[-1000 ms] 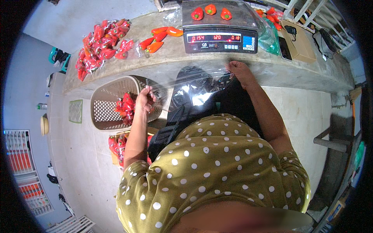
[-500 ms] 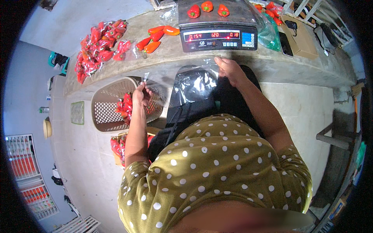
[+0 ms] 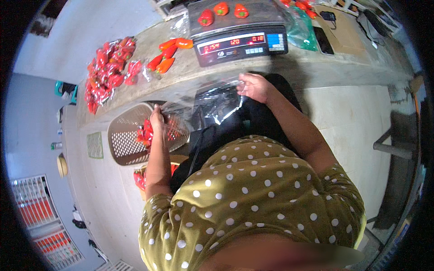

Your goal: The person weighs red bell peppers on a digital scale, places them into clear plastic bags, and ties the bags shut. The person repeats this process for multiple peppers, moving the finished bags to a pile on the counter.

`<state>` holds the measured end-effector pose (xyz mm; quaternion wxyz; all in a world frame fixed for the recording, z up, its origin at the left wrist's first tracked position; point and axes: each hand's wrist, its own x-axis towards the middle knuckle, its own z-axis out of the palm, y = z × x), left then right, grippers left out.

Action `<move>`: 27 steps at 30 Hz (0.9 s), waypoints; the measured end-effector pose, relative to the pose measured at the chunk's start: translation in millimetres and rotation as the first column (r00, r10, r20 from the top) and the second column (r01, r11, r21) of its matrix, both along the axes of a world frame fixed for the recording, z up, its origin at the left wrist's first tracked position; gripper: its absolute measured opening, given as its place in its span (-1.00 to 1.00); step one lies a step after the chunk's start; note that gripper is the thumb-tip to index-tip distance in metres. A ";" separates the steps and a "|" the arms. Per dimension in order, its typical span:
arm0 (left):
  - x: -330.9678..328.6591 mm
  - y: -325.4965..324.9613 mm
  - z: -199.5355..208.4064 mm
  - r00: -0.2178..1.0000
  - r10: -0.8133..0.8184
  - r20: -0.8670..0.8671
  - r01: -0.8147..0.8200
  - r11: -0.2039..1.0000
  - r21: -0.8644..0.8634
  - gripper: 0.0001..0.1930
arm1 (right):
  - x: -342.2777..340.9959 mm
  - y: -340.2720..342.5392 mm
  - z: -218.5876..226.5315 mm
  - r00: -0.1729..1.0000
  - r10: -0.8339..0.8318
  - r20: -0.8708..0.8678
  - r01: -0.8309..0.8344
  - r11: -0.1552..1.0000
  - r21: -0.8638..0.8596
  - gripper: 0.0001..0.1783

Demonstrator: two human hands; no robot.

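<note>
A clear plastic bag (image 3: 219, 100) stretches across my lap between my two hands. My left hand (image 3: 157, 118) pinches its left end above a beige plastic basket (image 3: 123, 143), and my right hand (image 3: 254, 88) grips the other end just in front of the counter. Beyond them stands a digital scale (image 3: 242, 47) with a lit red display. On its metal plate lie three red peppers (image 3: 221, 8). Left of the scale, several loose red and orange peppers (image 3: 166, 65) rest on the counter. Bagged red peppers (image 3: 144, 133) show inside the basket, partly hidden by my left forearm.
A heap of bagged red peppers (image 3: 103, 74) covers the counter's left part. Right of the scale are a green plastic bag (image 3: 304, 34), a phone (image 3: 323, 40) and a flat piece of cardboard (image 3: 346, 38). More red peppers (image 3: 139, 179) sit in a container below the basket.
The plastic bag is now drawn out flatter between my hands. My left hand has moved down and a little left; my right hand has dropped slightly. The whole view has tilted and shifted.
</note>
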<state>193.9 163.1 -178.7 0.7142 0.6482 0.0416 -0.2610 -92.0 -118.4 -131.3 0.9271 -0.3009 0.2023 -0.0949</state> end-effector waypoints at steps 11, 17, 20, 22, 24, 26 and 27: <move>-128.2 -124.6 122.5 0.008 -0.777 0.629 0.325 0.597 0.733 -0.42 | 2.2 6.9 3.8 0.980 -0.059 -0.191 -0.080 0.760 -0.645 -0.77; -119.8 -185.9 62.5 0.155 -0.943 0.294 0.706 0.314 0.635 -0.82 | -7.6 9.1 -3.1 0.996 0.090 0.021 -0.078 0.938 -0.337 -0.84; -127.0 -191.3 97.4 0.227 -0.903 0.366 0.659 0.419 0.625 -0.84 | -9.5 0.8 -11.2 0.993 0.090 -0.081 -0.120 0.828 -0.548 -0.83; -132.1 -194.4 98.7 0.230 -0.901 0.367 0.564 0.431 0.705 -0.77 | -6.1 2.1 -16.1 0.994 0.008 -0.112 -0.072 0.804 -0.590 -0.77; -135.8 -192.0 98.4 0.234 -0.864 0.446 0.570 0.494 0.657 -0.76 | -1.8 1.2 7.7 0.978 -0.087 -0.191 -0.056 0.769 -0.637 -0.72; -142.9 -187.8 104.6 0.226 -0.839 0.495 0.586 0.523 0.619 -0.75 | 0.9 -19.2 20.5 0.918 -0.311 -0.247 -0.063 0.501 -0.863 -0.65; -142.5 -184.1 103.9 0.228 -0.845 0.484 0.595 0.514 0.617 -0.75 | 1.9 -47.1 22.3 0.868 -0.484 0.110 -0.021 -0.257 -0.966 -0.67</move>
